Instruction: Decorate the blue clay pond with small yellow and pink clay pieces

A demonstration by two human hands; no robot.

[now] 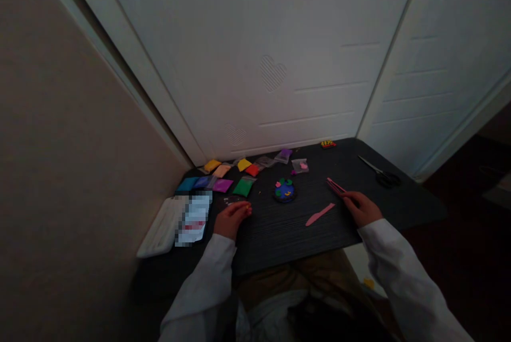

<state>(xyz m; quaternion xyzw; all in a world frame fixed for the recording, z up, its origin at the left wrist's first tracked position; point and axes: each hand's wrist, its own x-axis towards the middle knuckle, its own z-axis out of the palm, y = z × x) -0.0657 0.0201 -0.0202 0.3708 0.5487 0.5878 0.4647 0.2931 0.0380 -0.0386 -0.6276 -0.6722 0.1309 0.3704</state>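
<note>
My left hand (pixel 231 219) hovers over the left part of the dark table (pixel 275 238), fingertips pinched on a tiny orange-yellow piece (pixel 248 206) that barely shows. Pink tweezers (pixel 335 185) are held in my right hand (pixel 364 209), with their tips pointing up and left. Between the hands sits a round clay piece (pixel 283 191), blue in the middle with a dark rim and green, pink and yellow bits on top. Close to my right hand, a pink plastic knife (pixel 320 214) lies flat on the table.
Several bags of coloured clay, among them a green bag (pixel 244 186) and a purple bag (pixel 283 156), lie at the back left. A white tray (pixel 163 225) and a pale packet (pixel 195 219) rest at the left edge. Scissors (pixel 381 173) lie at right. A white door (pixel 255 54) stands behind.
</note>
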